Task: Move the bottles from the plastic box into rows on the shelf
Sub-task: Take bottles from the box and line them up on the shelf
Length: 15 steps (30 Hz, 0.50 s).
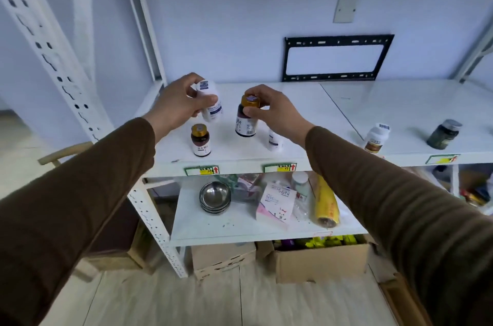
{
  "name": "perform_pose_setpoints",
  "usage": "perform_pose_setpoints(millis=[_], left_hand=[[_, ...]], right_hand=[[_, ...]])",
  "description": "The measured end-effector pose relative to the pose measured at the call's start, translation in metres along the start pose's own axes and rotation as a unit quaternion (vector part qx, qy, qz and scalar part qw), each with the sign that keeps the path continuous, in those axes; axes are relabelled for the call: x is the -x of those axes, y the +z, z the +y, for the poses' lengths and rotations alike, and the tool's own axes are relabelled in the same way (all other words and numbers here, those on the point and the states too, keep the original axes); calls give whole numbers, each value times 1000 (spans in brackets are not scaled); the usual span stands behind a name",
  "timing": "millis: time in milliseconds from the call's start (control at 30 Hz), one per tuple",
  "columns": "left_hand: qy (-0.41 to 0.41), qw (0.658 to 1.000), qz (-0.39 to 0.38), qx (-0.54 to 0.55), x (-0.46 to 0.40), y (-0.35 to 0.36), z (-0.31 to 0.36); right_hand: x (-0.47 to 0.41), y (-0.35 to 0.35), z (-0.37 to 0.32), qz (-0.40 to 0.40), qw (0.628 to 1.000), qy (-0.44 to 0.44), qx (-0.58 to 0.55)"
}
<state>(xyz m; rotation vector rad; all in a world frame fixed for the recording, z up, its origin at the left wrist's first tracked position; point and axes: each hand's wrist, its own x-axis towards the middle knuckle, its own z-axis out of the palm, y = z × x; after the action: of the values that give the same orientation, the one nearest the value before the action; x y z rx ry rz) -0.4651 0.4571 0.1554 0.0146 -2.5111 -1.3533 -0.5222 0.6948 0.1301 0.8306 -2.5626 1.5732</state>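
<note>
1. Nearest, on the floor under the shelf: two cardboard boxes, the left one closed, the right one open with yellow packets inside.
2. Above them, on the lower shelf board: stacked steel bowls, a pink-and-white N95 box, a yellow roll lying on its side, and some bagged items behind, too cluttered to name.
3. On the front edge of the top shelf: green-framed price tags.
4. Standing near that front edge, upright and untouched: small brown bottle with a gold cap.
5. Right hand, in a brown sleeve: fingers curled round the gold cap of a larger brown bottle, which stands upright on the shelf, or just above it; hard to tell.
6. Half hidden under the right wrist: a white bottle, seemingly upright.
7. Left hand: fingers and thumb wrapped round a white bottle with blue label, tilted and held above the shelf, just left of the large brown bottle.
8. Well apart to the right, on the same shelf: a white bottle with brown label and a dark green bottle.
9. Farthest, on the wall behind: a black mounting frame and a blank cover plate.
</note>
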Motion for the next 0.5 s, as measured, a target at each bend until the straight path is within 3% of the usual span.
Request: perform_pose_setpoints(millis=[500], left_hand=[[-68, 994, 58, -62, -87, -36, -104]], right_hand=[[-131, 110, 54, -123, 991, 13, 57]])
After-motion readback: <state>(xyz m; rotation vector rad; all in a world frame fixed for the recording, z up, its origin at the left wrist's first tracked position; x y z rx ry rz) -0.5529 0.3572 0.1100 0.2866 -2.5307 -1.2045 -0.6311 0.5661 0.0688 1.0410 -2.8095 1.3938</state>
